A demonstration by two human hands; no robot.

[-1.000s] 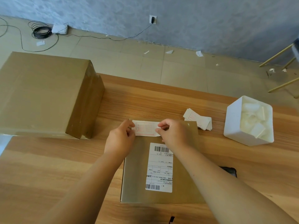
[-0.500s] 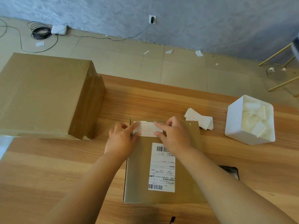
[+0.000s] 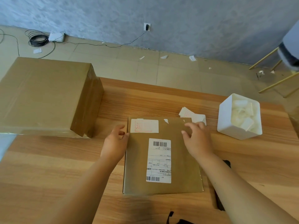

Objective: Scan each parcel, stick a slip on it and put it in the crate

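One flat brown parcel (image 3: 176, 159) lies in the middle of the wooden table (image 3: 48, 167). It carries two white labels. One is a slip (image 3: 144, 126) with red print, stuck flat on the far left corner. The other is one barcoded shipping label (image 3: 159, 160) near the centre. Two tiny white scraps (image 3: 166, 121) sit on its far edge.

Both hands are released and grasp nothing. The left hand (image 3: 115, 143) is at the parcel's left edge, just near of the slip, with its fingers loose and spread. The right hand (image 3: 196, 139) is over the far right part of the parcel, fingers slackly bent.

One small pile of spare slips (image 3: 192, 116) lies just beyond the parcel's far right corner. To its right stands one white bin (image 3: 226, 126) holding crumpled white paper. One large cardboard box (image 3: 45, 97) stands far left on the table. One dark object (image 3: 219, 201), partly hidden by the right forearm, lies at the parcel's near right.
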